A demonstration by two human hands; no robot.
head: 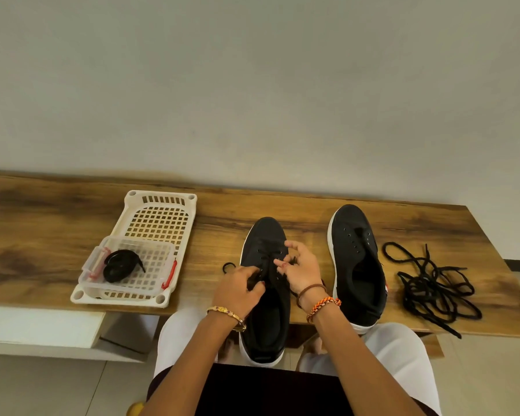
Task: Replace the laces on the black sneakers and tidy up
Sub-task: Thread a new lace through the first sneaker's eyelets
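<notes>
Threading a lace through the near-left sneaker on the table, left hand pinching one lace end, right hand pinching the other at the eyelets; judged roughly a quarter done, only the far eyelets laced; right sneaker bare of lace; still to sort: tangled laces at far right, coiled lace in the clear box inside the white basket; both shoes lying lengthwise near-to-far, toes pointing away toward the wall.
</notes>
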